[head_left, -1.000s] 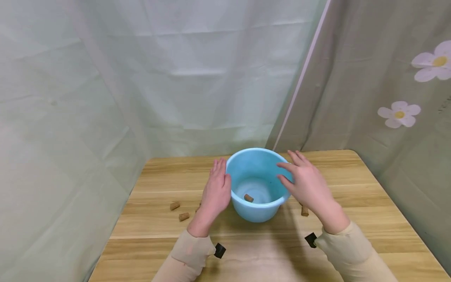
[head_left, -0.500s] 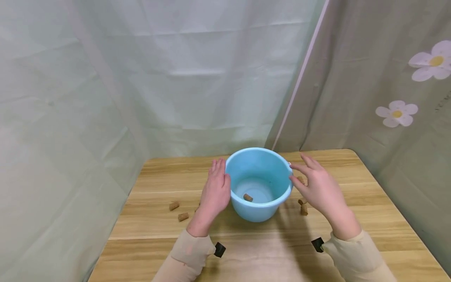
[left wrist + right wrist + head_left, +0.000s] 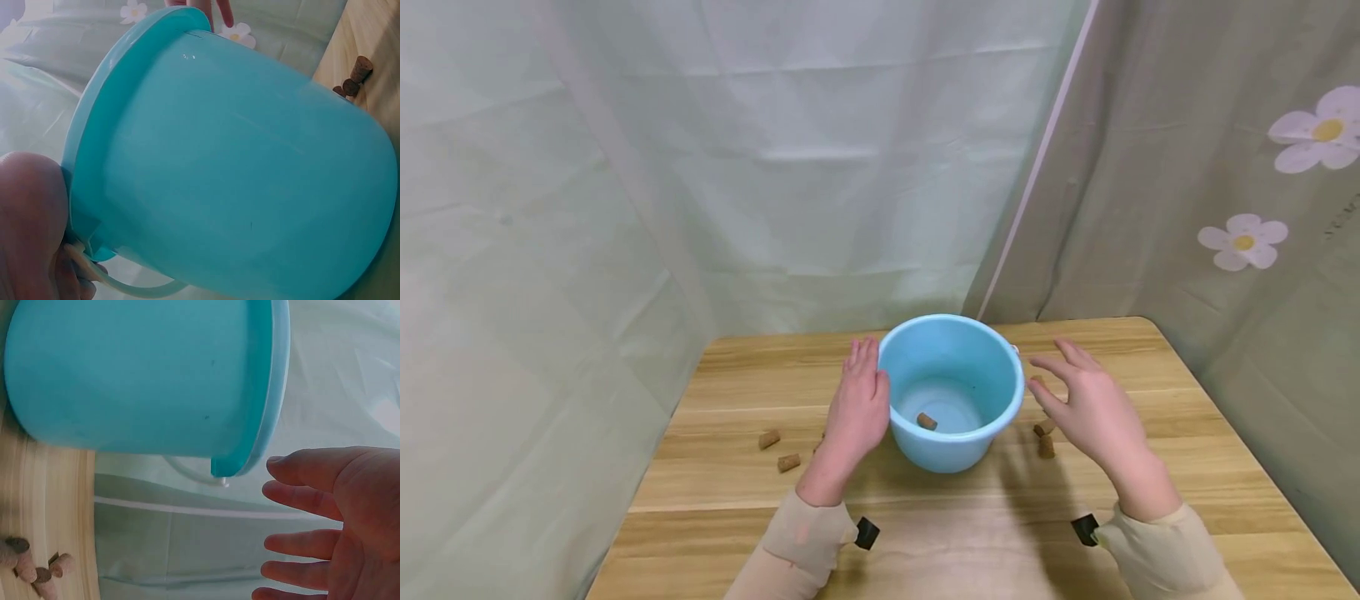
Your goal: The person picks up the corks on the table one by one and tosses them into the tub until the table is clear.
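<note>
A light blue plastic bucket (image 3: 943, 450) stands upright on the wooden table, with one cork (image 3: 927, 421) on its bottom. My left hand (image 3: 856, 408) rests against the left side of the rim, fingers straight and pointing away from me. In the left wrist view, the thumb (image 3: 31, 212) touches the rim and the fingers lie by the bucket's pale handle (image 3: 144, 290). To the right of the bucket, my right hand (image 3: 1101, 412) hovers with fingers spread and nothing held. Several corks (image 3: 1046, 447) lie below it, partly hidden by the hand in the head view.
On the left of the table (image 3: 700, 483) lie more corks (image 3: 788, 462), one partly hidden by my left hand. Pale curtains (image 3: 850, 167) hang behind the table, and a grey flowered curtain (image 3: 1165, 183) hangs at right. Small black devices (image 3: 867, 533) sit at both cuffs.
My right hand has moved right, from over the bucket's right rim to beside it, uncovering that rim. The left hand and the bucket stay in place, with the cork inside.
</note>
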Demonstrator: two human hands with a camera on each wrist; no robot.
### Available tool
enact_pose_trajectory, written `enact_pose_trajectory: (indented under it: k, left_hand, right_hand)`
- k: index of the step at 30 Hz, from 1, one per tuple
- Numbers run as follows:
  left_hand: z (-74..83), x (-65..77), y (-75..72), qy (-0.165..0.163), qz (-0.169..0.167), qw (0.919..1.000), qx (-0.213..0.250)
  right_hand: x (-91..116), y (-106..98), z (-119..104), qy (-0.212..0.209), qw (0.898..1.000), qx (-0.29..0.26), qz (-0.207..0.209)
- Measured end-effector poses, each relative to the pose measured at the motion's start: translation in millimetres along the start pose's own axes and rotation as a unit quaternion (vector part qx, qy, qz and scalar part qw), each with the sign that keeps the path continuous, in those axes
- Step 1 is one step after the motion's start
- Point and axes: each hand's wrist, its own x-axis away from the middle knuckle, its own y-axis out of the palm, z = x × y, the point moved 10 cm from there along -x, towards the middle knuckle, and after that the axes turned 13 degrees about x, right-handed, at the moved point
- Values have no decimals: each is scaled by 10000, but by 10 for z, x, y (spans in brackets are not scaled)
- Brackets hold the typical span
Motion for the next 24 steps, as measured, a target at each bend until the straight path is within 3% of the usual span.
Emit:
enact_pose_trajectory:
  k: [20, 24]
  left_hand:
    - [-15, 9, -2, -4, 14, 10000, 38]
    - [-19, 6, 0, 3, 10, 10000, 75]
  right_hand:
    - [280, 210, 415, 369, 9977, 336, -465]
    - [345, 316, 499, 502, 9955, 355, -717]
